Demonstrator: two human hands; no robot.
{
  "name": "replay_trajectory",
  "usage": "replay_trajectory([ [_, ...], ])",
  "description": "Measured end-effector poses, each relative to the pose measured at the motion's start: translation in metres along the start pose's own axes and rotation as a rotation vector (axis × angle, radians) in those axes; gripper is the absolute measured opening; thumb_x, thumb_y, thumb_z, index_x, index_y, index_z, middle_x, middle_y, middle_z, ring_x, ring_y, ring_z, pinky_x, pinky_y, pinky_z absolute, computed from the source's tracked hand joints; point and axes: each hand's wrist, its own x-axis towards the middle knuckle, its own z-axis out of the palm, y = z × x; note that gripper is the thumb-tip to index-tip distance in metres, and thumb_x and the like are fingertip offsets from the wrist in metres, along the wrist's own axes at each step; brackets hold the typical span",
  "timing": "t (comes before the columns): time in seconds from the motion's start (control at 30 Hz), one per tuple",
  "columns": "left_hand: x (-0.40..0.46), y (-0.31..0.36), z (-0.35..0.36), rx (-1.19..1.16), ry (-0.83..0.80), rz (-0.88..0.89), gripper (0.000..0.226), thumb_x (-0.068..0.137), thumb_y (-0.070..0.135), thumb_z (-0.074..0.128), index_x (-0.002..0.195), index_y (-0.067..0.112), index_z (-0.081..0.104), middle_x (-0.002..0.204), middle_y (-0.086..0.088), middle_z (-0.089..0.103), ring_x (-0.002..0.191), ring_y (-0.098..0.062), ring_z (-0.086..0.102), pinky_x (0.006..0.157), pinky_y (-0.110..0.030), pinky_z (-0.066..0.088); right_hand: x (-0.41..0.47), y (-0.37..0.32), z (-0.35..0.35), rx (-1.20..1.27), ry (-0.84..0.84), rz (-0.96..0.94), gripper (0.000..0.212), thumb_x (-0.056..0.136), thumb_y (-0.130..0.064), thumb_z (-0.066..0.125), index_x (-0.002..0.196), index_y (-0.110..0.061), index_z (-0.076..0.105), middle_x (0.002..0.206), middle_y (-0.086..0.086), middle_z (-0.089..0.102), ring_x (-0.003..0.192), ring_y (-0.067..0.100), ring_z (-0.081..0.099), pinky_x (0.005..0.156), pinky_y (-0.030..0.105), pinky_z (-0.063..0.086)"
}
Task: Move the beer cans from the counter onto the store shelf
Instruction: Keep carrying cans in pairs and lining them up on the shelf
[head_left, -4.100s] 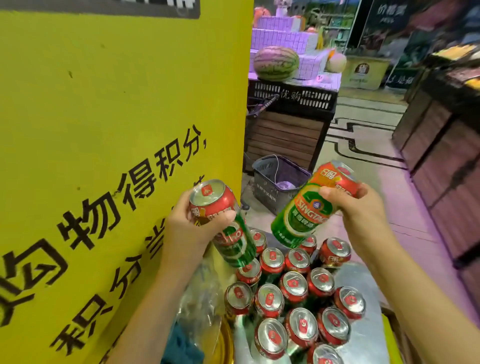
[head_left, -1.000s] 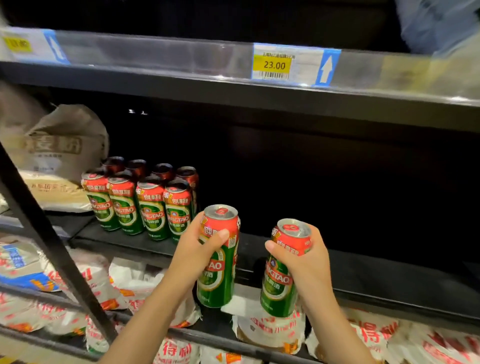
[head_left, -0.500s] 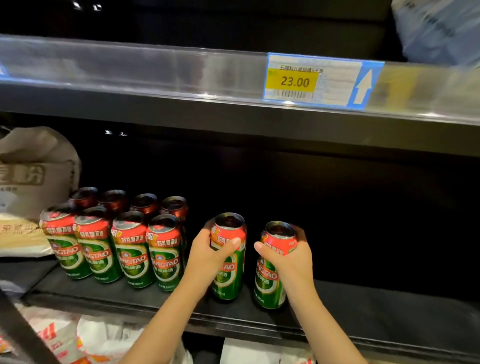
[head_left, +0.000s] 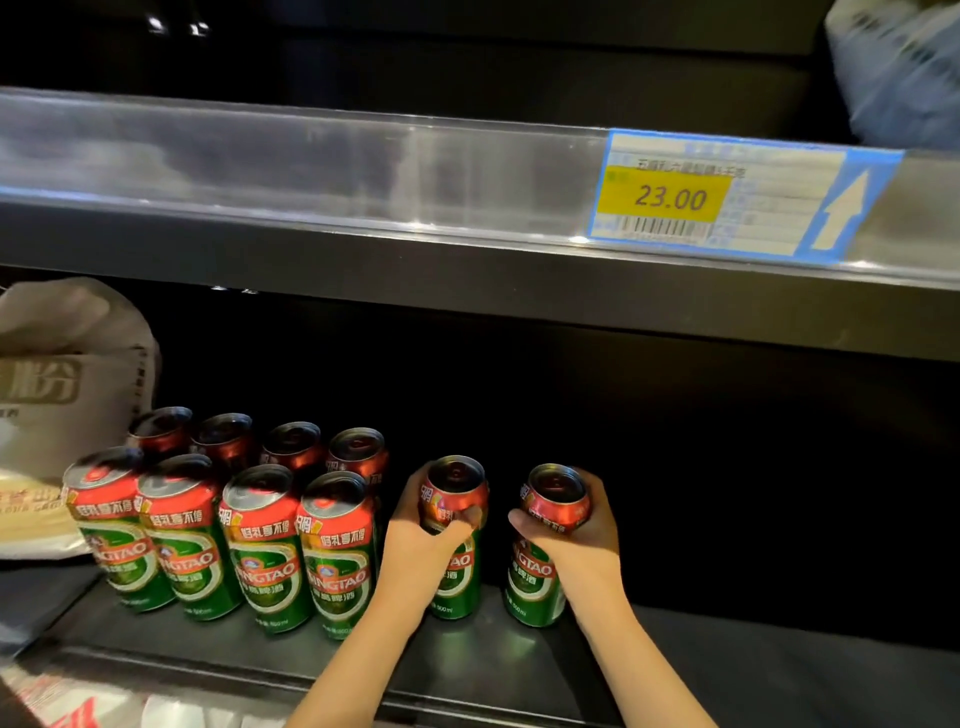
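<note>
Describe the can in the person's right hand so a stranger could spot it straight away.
Start at the yellow 23.00 price tag on the upper shelf edge, then drop to the dark shelf below. The right-hand can stands at the far right of the red-and-green cans, gripped by the right hand, with bare shelf beyond it.

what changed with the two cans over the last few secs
Both hands carried their cans from the counter to the shelf. The left hand and right hand now set the left can and right can down, upright, right of the stocked cans, which stayed put. Both grips remain closed.
</note>
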Motion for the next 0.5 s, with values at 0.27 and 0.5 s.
replay_trajectory([
  [0.27,-0.001,-0.009,0.0,0.047,-0.006,0.031,0.07,0.056,0.046,0.068,0.121,0.034,0.045,0.109,0.009,0.063,0.099,0.002,0.06,0.083,-0.012,0.048,0.001,0.006,0.002,-0.059,-0.022,-0.036,0.07,0.055,0.0,0.087,0.099,-0.038,0.048,0.103,-0.012,0.059,0.099,0.011,0.059,0.091,0.033,0.05],
  [0.5,-0.022,-0.029,-0.005,0.011,-0.084,-0.097,0.057,0.076,0.024,0.076,0.124,0.024,0.044,0.112,0.004,0.062,0.096,0.005,0.06,0.078,-0.01,0.047,-0.017,0.034,-0.004,-0.027,-0.066,-0.022,0.123,0.036,-0.037,0.086,0.143,-0.025,0.025,0.128,-0.01,0.05,0.113,0.0,0.056,0.083,0.014,0.05],
])
